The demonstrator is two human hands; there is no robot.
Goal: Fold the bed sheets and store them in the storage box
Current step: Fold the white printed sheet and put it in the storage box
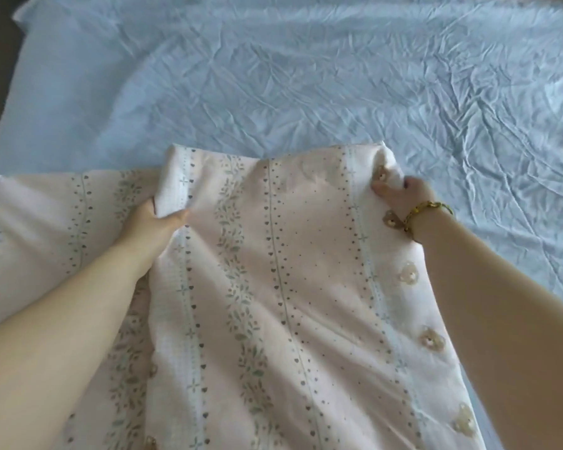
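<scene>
To fold cleanly, keep both corners level and the far edge taut before laying it down. The sheet (273, 271) lies on the bed (306, 76), its far end raised. Left hand (153, 228) and right hand (400, 196) reach forward, arms outstretched, fingers closed on the corners.

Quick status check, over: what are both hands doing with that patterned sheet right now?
Left hand and right hand: each has a grip on a far corner of the patterned pink sheet. Sheet partly folded on the wrinkled blue bedsheet. Storage box not in view. Nothing in the way.
</scene>
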